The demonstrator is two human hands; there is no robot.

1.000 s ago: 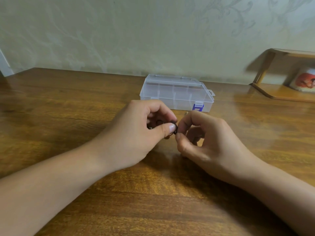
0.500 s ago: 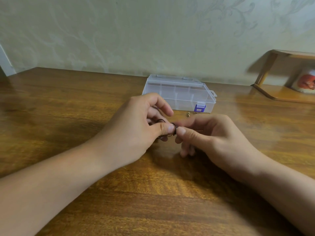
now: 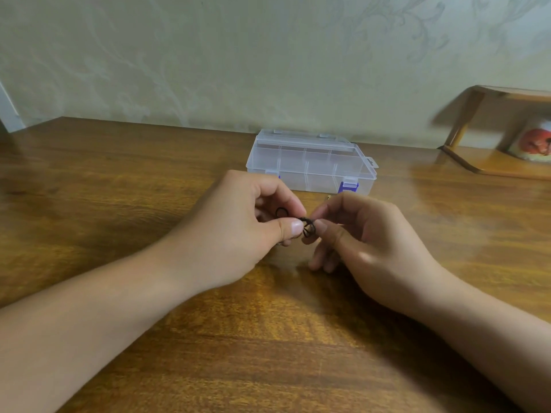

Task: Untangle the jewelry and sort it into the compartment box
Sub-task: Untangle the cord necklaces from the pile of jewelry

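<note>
A small tangle of dark thin jewelry loops (image 3: 307,227) hangs between my two hands, just above the wooden table (image 3: 268,338). My left hand (image 3: 238,231) pinches one side of it between thumb and forefinger, with another dark loop showing inside the curled fingers. My right hand (image 3: 363,242) pinches the other side with thumb and forefinger. Behind the hands stands the clear plastic compartment box (image 3: 310,162), lid closed, with blue latches on its front. A tiny gold-coloured piece (image 3: 329,197) lies on the table in front of the box.
A wooden shelf stand (image 3: 492,162) sits at the back right with a round red-printed object (image 3: 533,144) under it. The wall runs along the table's far edge, close behind the box.
My right hand has turned from loosely curled beside the tangle to pinching it with thumb and forefinger. The hands have drawn slightly apart, showing more of the dark loops.
</note>
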